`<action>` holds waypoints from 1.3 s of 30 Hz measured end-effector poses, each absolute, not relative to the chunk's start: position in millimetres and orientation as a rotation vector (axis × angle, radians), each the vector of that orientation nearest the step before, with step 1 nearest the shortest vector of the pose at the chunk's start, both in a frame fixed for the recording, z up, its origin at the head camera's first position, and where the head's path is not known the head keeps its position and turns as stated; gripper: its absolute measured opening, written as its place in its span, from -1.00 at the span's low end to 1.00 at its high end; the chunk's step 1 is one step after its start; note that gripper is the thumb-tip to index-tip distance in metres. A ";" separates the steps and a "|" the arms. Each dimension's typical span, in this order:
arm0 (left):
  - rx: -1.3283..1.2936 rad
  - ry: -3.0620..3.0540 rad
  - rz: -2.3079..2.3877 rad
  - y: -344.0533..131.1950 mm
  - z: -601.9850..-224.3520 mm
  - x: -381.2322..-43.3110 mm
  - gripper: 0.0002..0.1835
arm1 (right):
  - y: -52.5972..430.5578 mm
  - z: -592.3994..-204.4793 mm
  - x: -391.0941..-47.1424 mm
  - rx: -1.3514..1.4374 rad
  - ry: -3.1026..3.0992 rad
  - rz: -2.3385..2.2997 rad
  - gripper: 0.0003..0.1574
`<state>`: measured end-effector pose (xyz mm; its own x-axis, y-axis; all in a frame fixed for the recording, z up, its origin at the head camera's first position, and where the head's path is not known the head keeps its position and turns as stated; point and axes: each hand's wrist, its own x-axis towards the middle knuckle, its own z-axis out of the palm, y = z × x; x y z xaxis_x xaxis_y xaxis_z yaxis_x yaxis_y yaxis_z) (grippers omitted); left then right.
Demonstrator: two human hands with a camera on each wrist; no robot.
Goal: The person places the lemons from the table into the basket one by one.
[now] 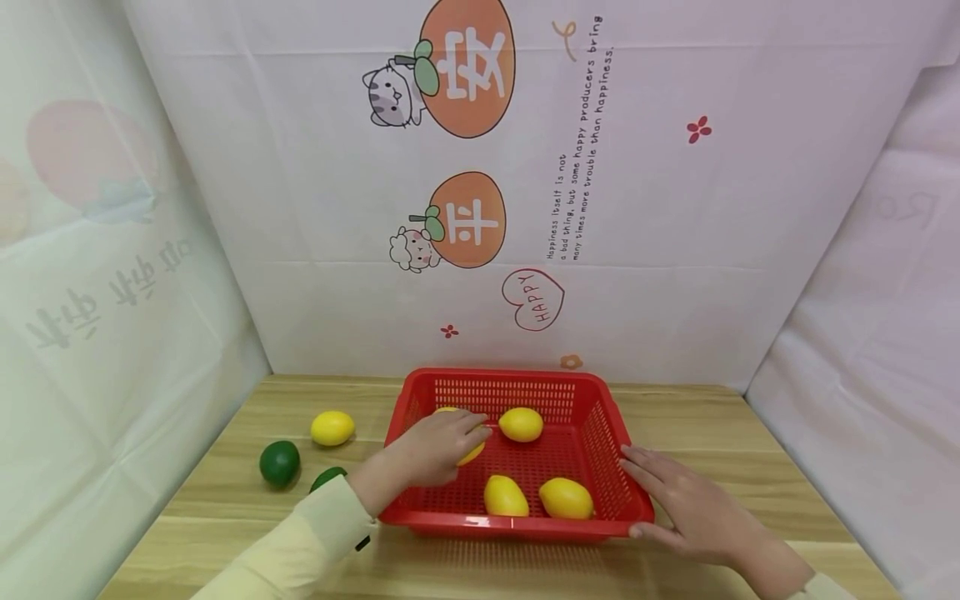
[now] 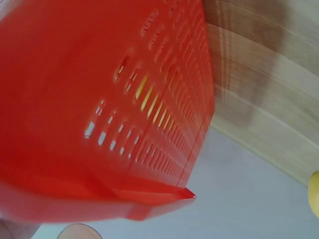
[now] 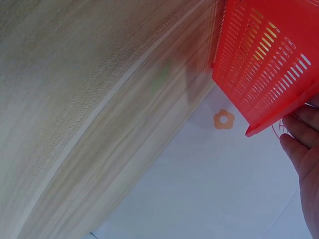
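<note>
A red plastic basket [image 1: 495, 523] with slotted walls stands on the table, with yellow lemons in it. One lemon [image 1: 521, 424] lies towards the back, and two more, a lemon [image 1: 506, 497] and a lemon [image 1: 566, 498], lie near the front wall. My left hand [image 1: 438, 446] reaches over the basket's left side, its fingers bent over a lemon [image 1: 472, 452]; the thumb is hidden. Behind that hand the top of another lemon [image 1: 446, 409] shows. With fairly straight fingers, my right hand [image 1: 693, 508] touches the basket's right rim from outside, thumb by the front corner.
On the wooden table [image 1: 675, 417], left of the basket, lie a lemon [image 1: 332, 428], a dark green fruit [image 1: 280, 463] and a second green fruit [image 1: 328, 477], partly behind the left sleeve. A small black object [image 1: 363, 543] shows beside the cuff. Printed white cloth [image 1: 645, 317] encloses the back and sides.
</note>
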<state>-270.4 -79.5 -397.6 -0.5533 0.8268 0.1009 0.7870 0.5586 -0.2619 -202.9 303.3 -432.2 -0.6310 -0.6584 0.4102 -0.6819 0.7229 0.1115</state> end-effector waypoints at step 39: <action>-1.384 -2.602 0.244 -75.0 -399.3 -267.3 -0.36 | 303.2 -433.3 -202.5 1.020 -2.519 0.067 -0.03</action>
